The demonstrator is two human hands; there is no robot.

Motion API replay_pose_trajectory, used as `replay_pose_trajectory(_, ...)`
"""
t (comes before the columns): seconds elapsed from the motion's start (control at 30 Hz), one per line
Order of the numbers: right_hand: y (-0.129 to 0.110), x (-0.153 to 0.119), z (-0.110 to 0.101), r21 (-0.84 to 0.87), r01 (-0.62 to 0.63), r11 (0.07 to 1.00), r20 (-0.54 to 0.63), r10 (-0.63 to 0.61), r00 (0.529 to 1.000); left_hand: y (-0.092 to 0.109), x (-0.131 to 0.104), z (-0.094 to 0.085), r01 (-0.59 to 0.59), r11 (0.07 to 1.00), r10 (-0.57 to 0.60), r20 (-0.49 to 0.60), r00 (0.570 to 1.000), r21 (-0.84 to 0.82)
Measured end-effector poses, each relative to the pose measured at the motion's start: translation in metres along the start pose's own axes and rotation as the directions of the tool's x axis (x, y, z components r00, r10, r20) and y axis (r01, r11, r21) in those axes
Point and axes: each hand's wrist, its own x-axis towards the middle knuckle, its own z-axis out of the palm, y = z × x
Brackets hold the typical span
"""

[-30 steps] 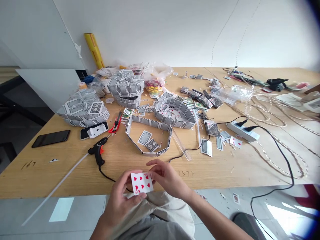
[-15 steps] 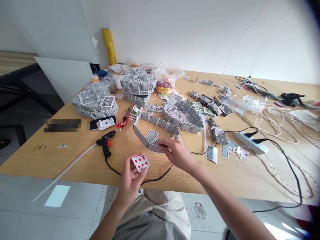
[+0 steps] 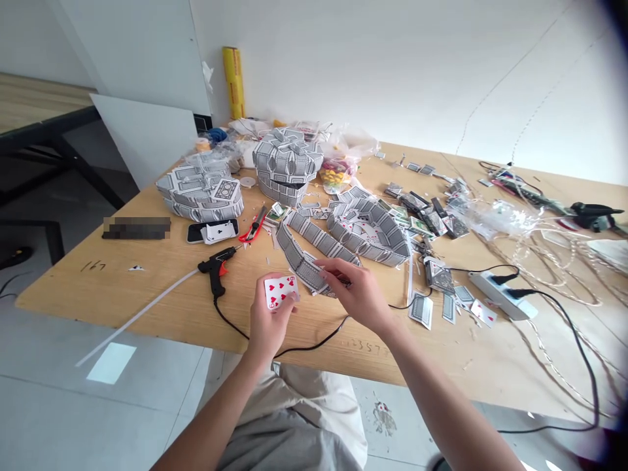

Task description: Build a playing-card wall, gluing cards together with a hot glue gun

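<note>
My left hand (image 3: 267, 320) is closed on a playing card (image 3: 281, 292), the six of hearts, its face turned up toward me. To its right, my right hand (image 3: 354, 288) pinches the near wall of a band of playing cards (image 3: 297, 258) joined into a loop. That near wall leans outward, showing grey card backs; its far wall stands upright. Right behind the loop sits a card-built tray (image 3: 367, 248) with red-suited faces on its floor. A black glue gun (image 3: 214, 269) with a long white glue stick lies left of my left hand.
Two lidded card boxes (image 3: 199, 193) (image 3: 287, 163) stand at the back left. A red utility knife (image 3: 254, 226) and a phone (image 3: 212, 231) with cards on it lie in front of them. On the right are loose cards (image 3: 420, 309), a power strip (image 3: 503, 294) and twisted cords.
The near wall of the card loop has tipped outward under my right hand. My left hand has risen slightly with the six of hearts. The view has shifted a little left.
</note>
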Motion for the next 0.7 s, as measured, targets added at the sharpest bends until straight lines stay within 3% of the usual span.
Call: replay_pose_trajectory(0.7,-0.0007,0.0016,0.0032,0.000,0.001,1.000,-0.006,-0.001,1.000,-0.0044,-0.0035,0.0022,-0.014,1.000,0.014,0.028,1.000,-0.002)
